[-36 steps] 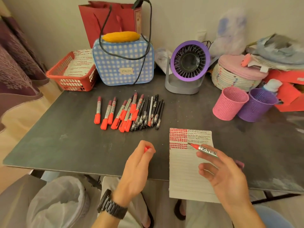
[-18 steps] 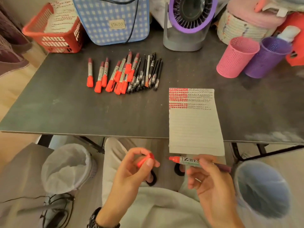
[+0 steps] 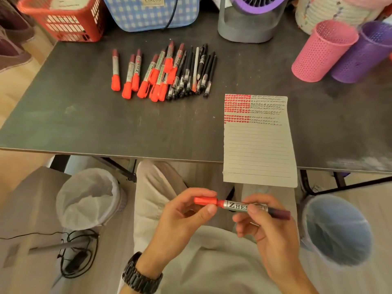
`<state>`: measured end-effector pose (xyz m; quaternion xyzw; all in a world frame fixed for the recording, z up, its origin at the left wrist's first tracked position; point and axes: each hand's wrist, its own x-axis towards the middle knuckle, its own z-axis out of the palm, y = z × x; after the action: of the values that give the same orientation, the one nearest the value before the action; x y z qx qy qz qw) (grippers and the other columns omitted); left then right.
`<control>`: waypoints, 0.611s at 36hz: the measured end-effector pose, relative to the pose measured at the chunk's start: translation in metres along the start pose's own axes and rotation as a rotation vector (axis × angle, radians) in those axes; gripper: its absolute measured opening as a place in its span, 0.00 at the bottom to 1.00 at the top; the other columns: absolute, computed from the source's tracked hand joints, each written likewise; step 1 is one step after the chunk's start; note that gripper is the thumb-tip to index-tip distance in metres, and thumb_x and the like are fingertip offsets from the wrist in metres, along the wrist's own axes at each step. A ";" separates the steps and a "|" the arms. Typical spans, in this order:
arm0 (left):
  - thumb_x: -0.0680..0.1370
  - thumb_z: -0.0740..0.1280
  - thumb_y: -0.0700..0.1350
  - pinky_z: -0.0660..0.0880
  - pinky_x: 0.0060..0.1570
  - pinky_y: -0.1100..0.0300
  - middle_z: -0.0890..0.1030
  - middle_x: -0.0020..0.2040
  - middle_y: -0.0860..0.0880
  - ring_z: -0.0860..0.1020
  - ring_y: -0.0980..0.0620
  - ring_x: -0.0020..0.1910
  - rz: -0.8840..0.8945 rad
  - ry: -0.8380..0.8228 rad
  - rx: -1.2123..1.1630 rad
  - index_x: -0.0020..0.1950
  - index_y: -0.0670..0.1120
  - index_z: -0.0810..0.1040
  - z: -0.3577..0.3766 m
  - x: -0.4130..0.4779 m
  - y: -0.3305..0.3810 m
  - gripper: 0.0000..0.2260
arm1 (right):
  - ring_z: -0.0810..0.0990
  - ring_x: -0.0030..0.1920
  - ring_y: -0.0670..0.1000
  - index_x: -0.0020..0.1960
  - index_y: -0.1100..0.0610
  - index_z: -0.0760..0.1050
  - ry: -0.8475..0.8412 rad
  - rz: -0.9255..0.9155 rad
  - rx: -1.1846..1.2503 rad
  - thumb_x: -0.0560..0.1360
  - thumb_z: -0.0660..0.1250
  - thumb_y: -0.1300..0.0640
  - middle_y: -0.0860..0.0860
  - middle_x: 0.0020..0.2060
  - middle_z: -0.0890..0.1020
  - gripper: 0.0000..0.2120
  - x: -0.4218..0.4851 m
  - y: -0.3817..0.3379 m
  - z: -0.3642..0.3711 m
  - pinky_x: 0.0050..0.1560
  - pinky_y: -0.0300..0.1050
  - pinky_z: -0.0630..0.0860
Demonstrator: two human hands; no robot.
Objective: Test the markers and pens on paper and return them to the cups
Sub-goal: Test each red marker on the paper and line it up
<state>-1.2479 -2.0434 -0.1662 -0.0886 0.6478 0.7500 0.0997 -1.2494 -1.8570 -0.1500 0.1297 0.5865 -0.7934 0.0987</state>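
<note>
Over my lap, below the table edge, my right hand (image 3: 269, 232) grips a red marker (image 3: 237, 205) by its silver barrel. My left hand (image 3: 182, 217) pinches the marker's red cap (image 3: 204, 200), which sits on the tip. A lined paper (image 3: 257, 149) with red and black test marks at its top lies on the dark table (image 3: 84, 124) and hangs over the near edge. Several red markers (image 3: 146, 75) and black pens (image 3: 195, 71) lie in a row further back. A pink cup (image 3: 322, 49) and a purple cup (image 3: 364, 52) stand at the right.
A red basket (image 3: 63, 20), a checked blue bag (image 3: 152, 13) and a purple fan (image 3: 250, 20) line the table's far side. On the floor stand a white-lined bin (image 3: 89, 198) at the left and a blue-lined bin (image 3: 337, 228) at the right. Cables (image 3: 76, 251) lie on the floor.
Both hands came off the paper and down to my lap. The cap in my left hand and the bare marker tip were apart; now the cap is on the tip.
</note>
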 end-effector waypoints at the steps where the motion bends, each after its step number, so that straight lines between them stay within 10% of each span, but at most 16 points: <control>1: 0.73 0.75 0.52 0.79 0.49 0.55 0.85 0.48 0.45 0.82 0.41 0.49 0.001 -0.014 0.004 0.55 0.54 0.84 0.000 0.000 -0.001 0.11 | 0.81 0.30 0.60 0.47 0.55 0.83 -0.005 -0.007 -0.030 0.66 0.78 0.44 0.65 0.35 0.84 0.17 0.000 0.000 0.001 0.31 0.48 0.79; 10: 0.75 0.73 0.53 0.75 0.53 0.37 0.86 0.50 0.45 0.82 0.40 0.50 0.016 -0.074 0.112 0.56 0.55 0.84 -0.009 0.000 0.000 0.11 | 0.83 0.32 0.54 0.50 0.52 0.87 -0.083 -0.012 -0.205 0.70 0.77 0.51 0.61 0.36 0.85 0.10 0.003 -0.001 -0.006 0.36 0.43 0.80; 22: 0.80 0.71 0.47 0.72 0.42 0.62 0.83 0.48 0.49 0.79 0.47 0.44 0.220 -0.130 0.436 0.55 0.57 0.82 -0.013 0.008 0.018 0.07 | 0.73 0.30 0.40 0.58 0.40 0.82 -0.288 -0.060 -0.631 0.79 0.67 0.40 0.45 0.32 0.79 0.11 0.010 -0.006 -0.020 0.33 0.31 0.69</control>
<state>-1.2606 -2.0580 -0.1534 0.0545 0.7923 0.6030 0.0759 -1.2588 -1.8363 -0.1536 -0.0378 0.7866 -0.5855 0.1922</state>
